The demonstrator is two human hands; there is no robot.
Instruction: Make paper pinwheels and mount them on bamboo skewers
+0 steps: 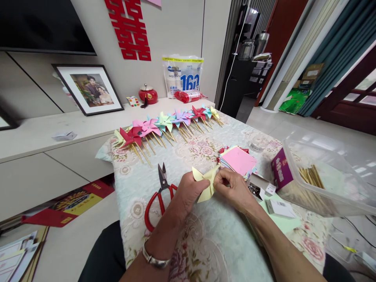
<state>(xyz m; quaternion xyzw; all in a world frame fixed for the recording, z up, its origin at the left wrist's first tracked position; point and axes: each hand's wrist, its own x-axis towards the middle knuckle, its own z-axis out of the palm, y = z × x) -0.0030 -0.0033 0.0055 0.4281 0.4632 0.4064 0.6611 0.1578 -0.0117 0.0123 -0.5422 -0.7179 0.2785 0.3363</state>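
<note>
Between my hands is a pale yellow paper pinwheel (207, 192), its blades partly folded in toward the middle. My left hand (189, 192) grips it from the left, thumb pressed on the centre. The fingers of my right hand (230, 184) pinch its right side; whether they also hold a pin is hidden. Red-handled scissors (160, 196) lie with blades parted, left of my left hand. Beyond my right hand rests a stack of coloured paper squares (239, 158), pink on top. A small open box of metal pins (256, 190) sits by my right wrist.
Finished pinwheels on sticks (166, 124) line the table's far edge. A clear plastic bin (323, 188) holding wooden sticks (311, 176) stands at the right. Near it are a small white box (280, 208) and a roll of clear tape (259, 143). A cabinet (88, 129) borders the far side.
</note>
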